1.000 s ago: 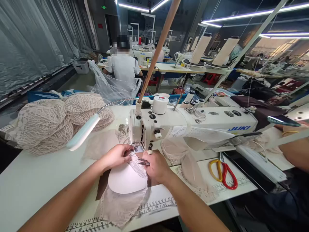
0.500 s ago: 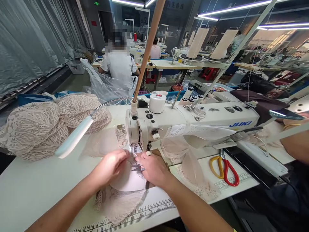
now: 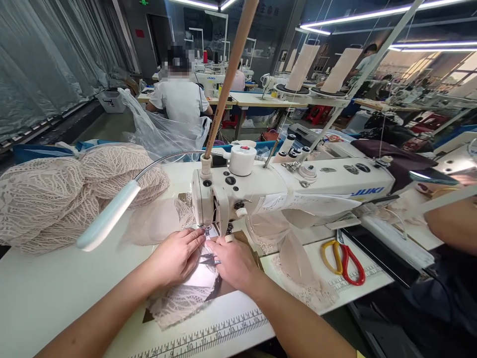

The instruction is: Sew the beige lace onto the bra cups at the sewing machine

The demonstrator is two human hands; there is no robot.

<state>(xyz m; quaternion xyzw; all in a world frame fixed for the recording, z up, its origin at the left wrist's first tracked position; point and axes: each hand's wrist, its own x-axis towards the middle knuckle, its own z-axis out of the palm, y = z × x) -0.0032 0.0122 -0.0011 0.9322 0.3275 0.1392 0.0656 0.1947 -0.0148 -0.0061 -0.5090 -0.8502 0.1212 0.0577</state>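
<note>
My left hand [image 3: 181, 256] lies over a beige lace piece [image 3: 179, 306] with a smooth pale area, its fingers stretched flat and close to the needle area. Thread snips [image 3: 209, 259] stick out of my right hand [image 3: 236, 261], whose fingers are curled round them; the index finger reaches to the cloth by the presser foot. The white sewing machine [image 3: 257, 189] stands over both hands, and its foot is partly hidden by my fingertips. A sheer beige cup piece [image 3: 158, 221] with a lace edge rests left of the needle.
Stacked lace cups [image 3: 40, 199] fill the table's left side. A lamp [image 3: 110, 214] hangs over the left. Right of the machine head lie more lace pieces [image 3: 296, 258] and red-and-yellow scissors [image 3: 348, 261]. A printed ruler [image 3: 208, 340] runs along the front edge. Another person's arm [image 3: 454, 219] is at right.
My left hand has gone from pinched fingers to lying flat on the cloth. The lace piece has moved up towards the needle, with less of it showing. My right hand keeps the snips.
</note>
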